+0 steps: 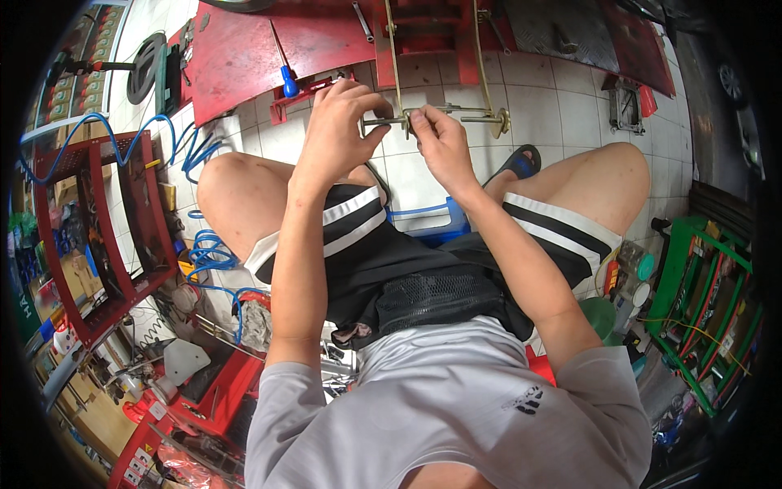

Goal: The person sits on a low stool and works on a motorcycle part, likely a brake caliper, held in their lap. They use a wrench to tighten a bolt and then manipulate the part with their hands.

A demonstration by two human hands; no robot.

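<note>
My left hand (pixel 338 126) is curled beside the left end of a thin metal rod (pixel 380 122). Its thumb and index fingertips stand apart, with the rod between them. My right hand (pixel 442 145) has its thumb and fingers closed on the rod's fitting, at the lower end of a narrow brass-coloured metal arm (pixel 395 69). The fingers partly cover that fitting. A second brass-coloured arm (pixel 483 69) hangs to the right and ends at a round washer-like piece (pixel 503 122), with a short rod running inward from it.
Both arms hang by a red metal frame (pixel 432 41). On a red platform (pixel 236 61) lie a blue-handled screwdriver (pixel 288 81) and a wrench (pixel 363 22). A blue coiled hose (pixel 213 253) and red rack (pixel 102 236) are left; a green rack (pixel 705 301) is right. White tiles (pixel 529 106) lie below.
</note>
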